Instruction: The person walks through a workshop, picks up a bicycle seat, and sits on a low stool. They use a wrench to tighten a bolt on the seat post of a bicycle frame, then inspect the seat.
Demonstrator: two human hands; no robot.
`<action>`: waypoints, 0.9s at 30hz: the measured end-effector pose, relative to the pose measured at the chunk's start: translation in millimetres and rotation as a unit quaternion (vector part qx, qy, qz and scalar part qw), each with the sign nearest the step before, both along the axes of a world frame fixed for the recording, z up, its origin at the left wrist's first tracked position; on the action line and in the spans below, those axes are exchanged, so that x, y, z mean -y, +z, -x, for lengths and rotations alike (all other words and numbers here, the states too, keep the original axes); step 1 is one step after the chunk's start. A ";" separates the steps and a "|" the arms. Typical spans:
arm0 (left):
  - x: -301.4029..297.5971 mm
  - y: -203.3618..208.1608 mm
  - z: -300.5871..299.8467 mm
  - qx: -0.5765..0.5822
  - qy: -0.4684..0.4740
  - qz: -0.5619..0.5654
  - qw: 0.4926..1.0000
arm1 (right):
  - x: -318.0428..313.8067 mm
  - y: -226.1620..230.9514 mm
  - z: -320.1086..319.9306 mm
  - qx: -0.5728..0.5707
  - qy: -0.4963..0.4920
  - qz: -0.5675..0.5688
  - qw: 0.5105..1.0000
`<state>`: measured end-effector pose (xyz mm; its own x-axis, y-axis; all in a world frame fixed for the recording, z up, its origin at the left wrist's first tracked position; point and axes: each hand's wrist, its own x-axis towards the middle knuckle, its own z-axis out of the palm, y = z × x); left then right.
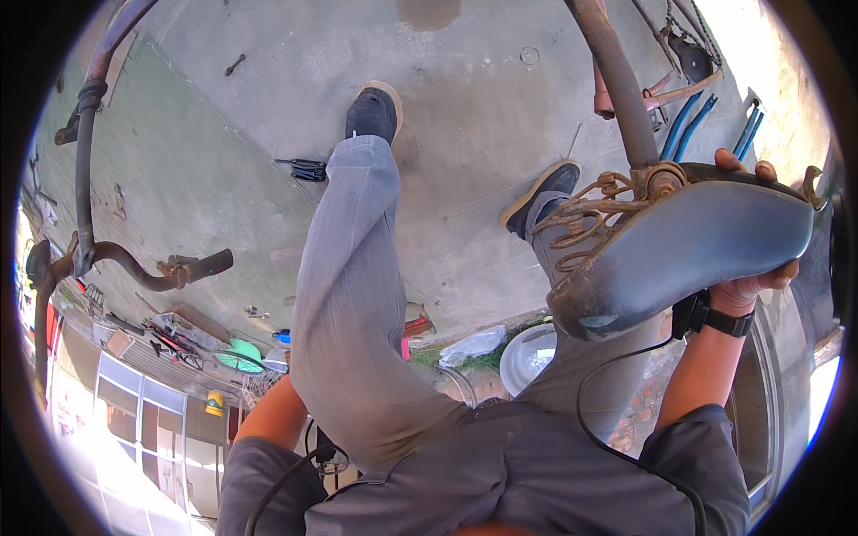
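Note:
My right hand [755, 288] is wrapped round the wide rear end of a dark bicycle saddle [697, 246]. Its thumb side shows below the saddle and fingertips curl over the far edge. Rusty coil springs [590, 210] sit under the saddle, by a clamp [663, 181] at the end of a worn seat post tube [621, 80]. Only the forearm [271, 413] of my left arm shows; the left hand is hidden behind my left leg.
Rusty handlebars [134, 263] stand at the left. On the concrete floor lie a black folding tool set [307, 169], a small wrench [234, 64] and blue-handled tools [688, 123]. Near my legs are a round silver lid-like disc [527, 357] and a green basin [239, 355].

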<state>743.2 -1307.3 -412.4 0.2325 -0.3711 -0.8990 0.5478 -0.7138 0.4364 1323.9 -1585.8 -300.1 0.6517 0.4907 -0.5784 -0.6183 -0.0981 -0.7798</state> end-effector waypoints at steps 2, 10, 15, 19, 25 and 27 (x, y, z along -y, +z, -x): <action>7.9 7.6 -17.3 -0.017 0.011 0.036 0.999 | 7.8 2.5 -4.9 0.011 0.012 -0.001 1.000; 28.8 36.8 -69.8 -0.102 0.031 0.169 0.980 | 44.1 7.5 -15.5 0.027 0.017 0.015 0.999; 40.1 45.2 -94.3 -0.142 0.022 0.229 0.963 | 55.1 6.4 -15.2 0.004 0.004 -0.007 1.000; 54.2 39.0 -113.6 -0.147 0.002 0.265 0.953 | 56.7 6.0 -18.5 -0.011 -0.003 -0.007 1.000; 93.2 2.9 -147.2 -0.113 -0.044 0.276 0.954 | 53.6 5.6 -28.3 -0.009 0.005 -0.012 1.000; 103.8 -15.1 -157.9 -0.093 -0.050 0.250 0.963 | 52.2 5.0 -29.8 0.001 0.000 -0.001 1.000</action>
<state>901.1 -1411.2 -427.5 0.0262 -0.7799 -0.6253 0.5888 -0.4934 0.6402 1353.7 -1638.0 -295.1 0.6529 0.4920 -0.5759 -0.6164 -0.0967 -0.7815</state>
